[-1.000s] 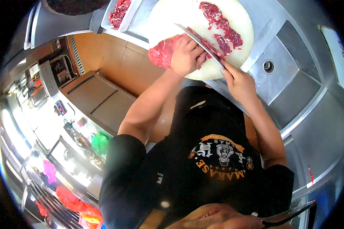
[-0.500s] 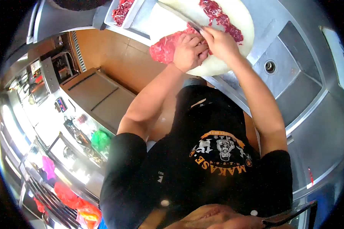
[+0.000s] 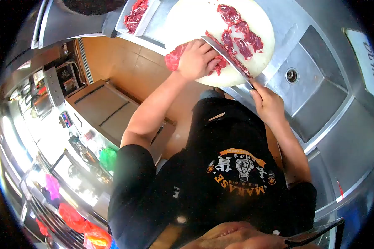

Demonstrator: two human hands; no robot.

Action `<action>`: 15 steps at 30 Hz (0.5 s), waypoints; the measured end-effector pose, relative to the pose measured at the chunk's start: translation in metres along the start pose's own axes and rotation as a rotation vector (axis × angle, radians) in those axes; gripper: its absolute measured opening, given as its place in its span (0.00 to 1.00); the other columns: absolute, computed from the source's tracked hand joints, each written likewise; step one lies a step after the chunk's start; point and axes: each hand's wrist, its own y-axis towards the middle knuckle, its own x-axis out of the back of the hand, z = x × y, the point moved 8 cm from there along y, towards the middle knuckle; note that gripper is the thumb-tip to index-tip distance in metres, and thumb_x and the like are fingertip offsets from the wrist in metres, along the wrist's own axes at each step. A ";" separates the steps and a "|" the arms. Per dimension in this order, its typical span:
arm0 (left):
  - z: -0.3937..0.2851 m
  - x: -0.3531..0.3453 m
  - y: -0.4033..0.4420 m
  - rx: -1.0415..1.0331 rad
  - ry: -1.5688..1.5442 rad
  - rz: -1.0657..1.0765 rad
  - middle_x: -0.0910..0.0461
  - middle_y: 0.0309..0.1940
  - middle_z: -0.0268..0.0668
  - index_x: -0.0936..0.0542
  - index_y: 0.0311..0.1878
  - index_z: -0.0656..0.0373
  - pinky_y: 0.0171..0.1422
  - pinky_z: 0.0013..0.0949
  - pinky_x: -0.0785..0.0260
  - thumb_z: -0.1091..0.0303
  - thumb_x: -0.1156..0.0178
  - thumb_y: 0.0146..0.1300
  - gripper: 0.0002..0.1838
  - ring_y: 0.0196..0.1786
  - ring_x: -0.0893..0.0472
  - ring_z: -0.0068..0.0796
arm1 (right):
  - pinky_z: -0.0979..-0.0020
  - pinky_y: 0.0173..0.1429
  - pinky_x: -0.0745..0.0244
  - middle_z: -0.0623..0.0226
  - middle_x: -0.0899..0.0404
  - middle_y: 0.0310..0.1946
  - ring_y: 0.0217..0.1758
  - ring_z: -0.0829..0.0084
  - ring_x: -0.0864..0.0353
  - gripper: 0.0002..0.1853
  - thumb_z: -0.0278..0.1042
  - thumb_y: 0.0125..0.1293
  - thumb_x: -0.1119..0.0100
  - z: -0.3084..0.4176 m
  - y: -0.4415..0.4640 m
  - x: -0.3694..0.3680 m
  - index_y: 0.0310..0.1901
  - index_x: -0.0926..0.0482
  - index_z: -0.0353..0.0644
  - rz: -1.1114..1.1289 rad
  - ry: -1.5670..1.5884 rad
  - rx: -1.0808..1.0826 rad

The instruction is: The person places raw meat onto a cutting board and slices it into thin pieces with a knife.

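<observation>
A large piece of red meat [image 3: 174, 58] lies at the left of the round white cutting board [image 3: 187, 18]. My left hand [image 3: 195, 60] rests on it, pressing it down with bent fingers. In my right hand [image 3: 270, 101] is the handle of a long knife [image 3: 226, 55]. Its blade lies diagonally across the board, just right of my left fingertips, with a strip of meat along its far side. Several cut slices [image 3: 242, 31] are spread on the right part of the board.
A white tray [image 3: 146, 17] with cut meat stands left of the board. To the right is a metal sink [image 3: 316, 83] with a round drain [image 3: 291, 75]. A brown cabinet [image 3: 104, 103] and a green bag [image 3: 108, 158] are at the left.
The knife swung up beside my left hand, then came back down to the right with my right hand. My left hand has shifted slightly left. More cut meat lies beside the blade.
</observation>
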 end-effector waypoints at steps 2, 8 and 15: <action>0.000 -0.001 0.000 0.021 0.007 -0.009 0.18 0.52 0.34 0.11 0.49 0.46 0.61 0.47 0.27 0.63 0.27 0.58 0.14 0.55 0.21 0.45 | 0.51 0.43 0.17 0.50 0.12 0.40 0.40 0.47 0.12 0.20 0.48 0.78 0.41 -0.002 0.002 -0.004 0.66 0.18 0.57 0.037 0.005 -0.028; 0.003 0.001 0.007 0.020 -0.081 0.061 0.18 0.53 0.35 0.10 0.48 0.46 0.61 0.48 0.27 0.63 0.27 0.59 0.13 0.56 0.21 0.46 | 0.51 0.44 0.18 0.51 0.11 0.38 0.39 0.46 0.12 0.19 0.49 0.78 0.42 0.014 0.043 -0.019 0.66 0.18 0.57 0.041 0.066 -0.048; 0.002 0.002 0.007 0.052 -0.038 0.042 0.19 0.57 0.37 0.10 0.51 0.45 0.63 0.48 0.28 0.64 0.28 0.60 0.14 0.57 0.21 0.47 | 0.50 0.45 0.17 0.52 0.11 0.40 0.41 0.45 0.12 0.19 0.50 0.79 0.44 0.003 0.031 -0.018 0.66 0.18 0.57 0.059 0.131 -0.087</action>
